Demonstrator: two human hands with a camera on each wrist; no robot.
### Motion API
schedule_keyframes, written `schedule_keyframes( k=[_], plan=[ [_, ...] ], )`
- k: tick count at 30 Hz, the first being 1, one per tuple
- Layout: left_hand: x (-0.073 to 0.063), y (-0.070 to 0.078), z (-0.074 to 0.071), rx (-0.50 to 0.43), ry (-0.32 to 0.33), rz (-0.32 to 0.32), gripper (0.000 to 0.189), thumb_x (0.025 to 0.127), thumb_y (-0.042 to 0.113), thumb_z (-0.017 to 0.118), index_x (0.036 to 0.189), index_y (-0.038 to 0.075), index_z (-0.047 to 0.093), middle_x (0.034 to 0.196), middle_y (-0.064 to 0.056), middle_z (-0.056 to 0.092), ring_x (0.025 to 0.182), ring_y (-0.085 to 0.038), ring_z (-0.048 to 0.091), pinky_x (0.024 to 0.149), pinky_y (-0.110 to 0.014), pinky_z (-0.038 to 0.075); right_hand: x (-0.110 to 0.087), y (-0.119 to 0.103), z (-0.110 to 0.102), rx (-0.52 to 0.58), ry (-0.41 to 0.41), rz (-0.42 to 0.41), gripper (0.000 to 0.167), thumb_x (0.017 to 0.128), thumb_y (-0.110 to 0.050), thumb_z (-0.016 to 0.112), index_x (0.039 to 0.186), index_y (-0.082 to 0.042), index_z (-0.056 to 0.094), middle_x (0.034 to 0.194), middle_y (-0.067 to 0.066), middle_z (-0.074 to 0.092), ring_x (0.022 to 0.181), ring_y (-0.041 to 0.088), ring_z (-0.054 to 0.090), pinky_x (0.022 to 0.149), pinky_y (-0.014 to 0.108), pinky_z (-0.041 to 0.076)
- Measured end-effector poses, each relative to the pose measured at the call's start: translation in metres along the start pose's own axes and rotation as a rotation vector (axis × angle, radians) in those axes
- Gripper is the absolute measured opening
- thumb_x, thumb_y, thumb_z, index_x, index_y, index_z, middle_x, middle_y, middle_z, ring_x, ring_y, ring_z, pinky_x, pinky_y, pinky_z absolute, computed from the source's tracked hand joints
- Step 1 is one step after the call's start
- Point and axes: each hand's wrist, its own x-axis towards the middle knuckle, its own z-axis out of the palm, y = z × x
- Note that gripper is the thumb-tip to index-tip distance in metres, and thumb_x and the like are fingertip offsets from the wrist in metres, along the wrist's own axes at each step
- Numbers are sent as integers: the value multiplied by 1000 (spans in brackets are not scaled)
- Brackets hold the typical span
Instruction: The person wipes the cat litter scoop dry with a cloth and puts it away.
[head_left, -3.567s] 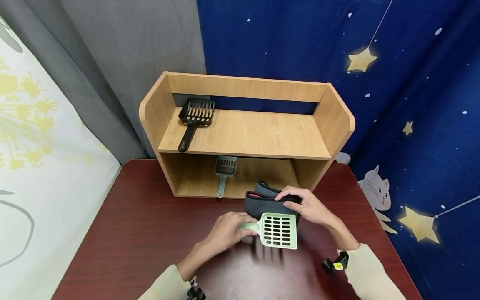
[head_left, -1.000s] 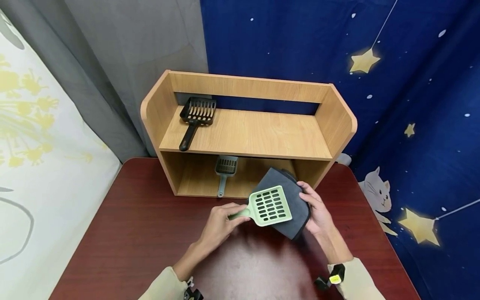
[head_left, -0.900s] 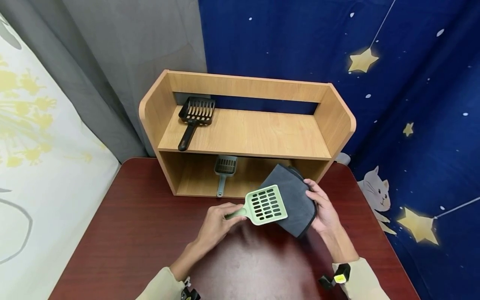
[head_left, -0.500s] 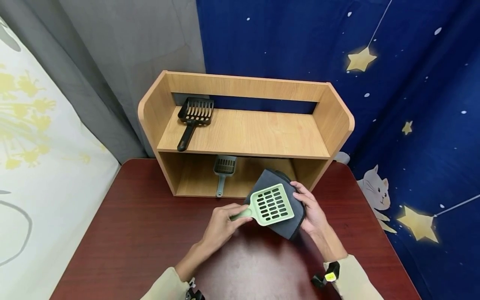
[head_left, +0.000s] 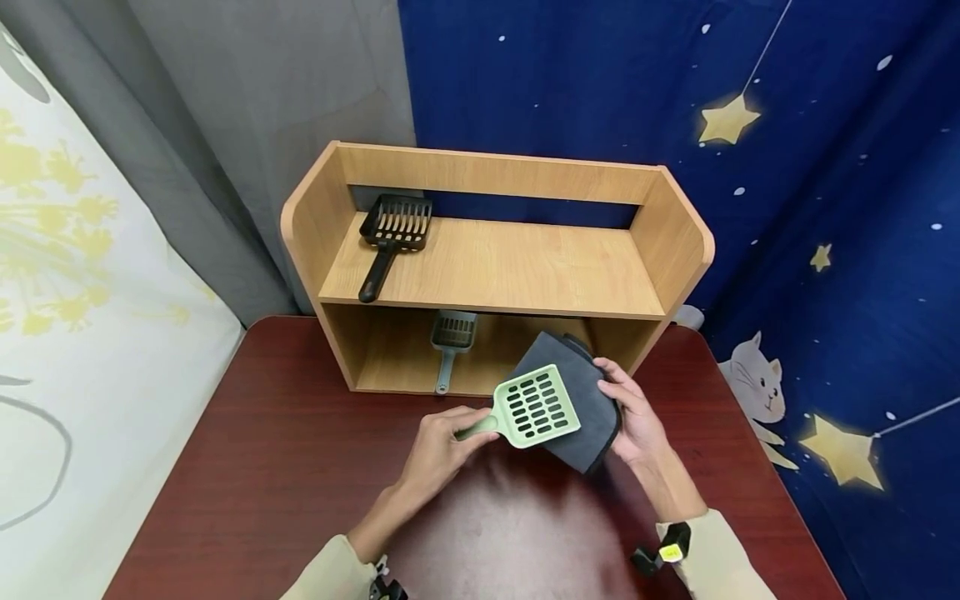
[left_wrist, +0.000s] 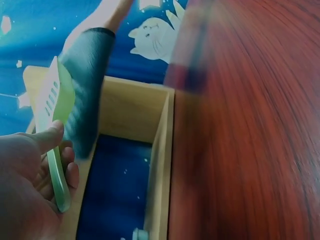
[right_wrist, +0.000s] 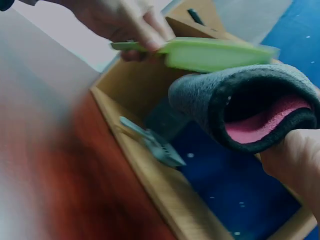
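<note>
My left hand (head_left: 438, 450) pinches the handle of a pale green slotted litter scoop (head_left: 536, 407) between thumb and fingers. In the head view the scoop is tilted, its head up to the right. Behind it my right hand (head_left: 636, 410) grips a folded dark grey cloth (head_left: 592, 408) by its right side. The right wrist view shows the cloth's black hem and a pink inner face (right_wrist: 265, 122). Scoop and cloth overlap closely; whether they touch I cannot tell. The left wrist view shows the scoop edge-on, with the cloth (left_wrist: 90, 85) beyond it.
A wooden two-level shelf (head_left: 495, 158) stands at the back of the dark red table (head_left: 300, 467). On its upper level lies a black slotted scoop (head_left: 393, 237); a grey scoop (head_left: 452, 337) lies on the lower level, its handle end at the front edge.
Since the earliest frame the cloth has turned and come up behind the scoop, with my right hand now at its side. The scoop has risen and tilted. Lately cloth and right hand shift slightly side to side.
</note>
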Motion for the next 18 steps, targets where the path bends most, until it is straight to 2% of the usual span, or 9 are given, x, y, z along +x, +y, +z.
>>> schedule_keyframes(
  k=[3, 6, 9, 11, 13, 15, 18],
  plan=[
    [-4, -7, -3, 29, -2, -14, 36, 81, 8, 91, 114, -1, 81, 104, -8, 81, 88, -13, 74, 73, -34, 62, -3, -14, 1, -7, -26, -25, 47, 110, 8, 26, 129, -10, 65, 119, 10, 71, 105, 22, 73, 86, 32, 61],
    [-6, -13, -5, 65, -11, -26, 36, 80, 8, 92, 113, -1, 81, 102, -8, 81, 87, -13, 74, 72, -30, 60, -7, -25, 2, -18, -53, -40, 45, 111, 8, 28, 130, -8, 66, 119, 10, 71, 104, 23, 73, 85, 31, 61],
    [-6, -17, -6, 94, -22, -48, 36, 79, 8, 92, 113, -1, 81, 100, -8, 81, 85, -13, 73, 72, -28, 60, -11, -34, 2, -56, -45, -51, 46, 111, 8, 28, 131, -8, 66, 121, 9, 69, 105, 23, 72, 86, 31, 60],
    [-7, -19, -6, 113, -24, -71, 35, 80, 8, 92, 112, -2, 81, 99, -8, 81, 83, -12, 73, 72, -27, 59, -14, -39, 2, -117, -7, -62, 46, 111, 9, 29, 132, -8, 66, 123, 8, 67, 106, 22, 72, 86, 31, 60],
    [-7, -19, -7, 135, -22, -97, 34, 81, 9, 92, 111, -2, 81, 97, -8, 80, 81, -12, 71, 70, -27, 59, -17, -43, 3, -220, 71, -74, 44, 110, 9, 34, 131, -10, 68, 123, 5, 66, 105, 20, 71, 85, 30, 60],
    [-7, -20, -8, 162, -13, -123, 33, 82, 9, 91, 111, -2, 81, 97, -9, 80, 78, -11, 69, 68, -27, 57, -19, -46, 5, -346, 162, -86, 40, 109, 9, 42, 131, -10, 70, 121, 4, 66, 104, 18, 71, 83, 29, 60],
    [-6, -20, -10, 203, -7, -165, 31, 83, 11, 90, 111, 0, 82, 96, -8, 80, 75, -11, 66, 66, -27, 55, -20, -45, 9, -556, 282, -121, 33, 104, 8, 56, 131, -4, 70, 119, 3, 68, 101, 15, 71, 80, 28, 61]
  ],
)
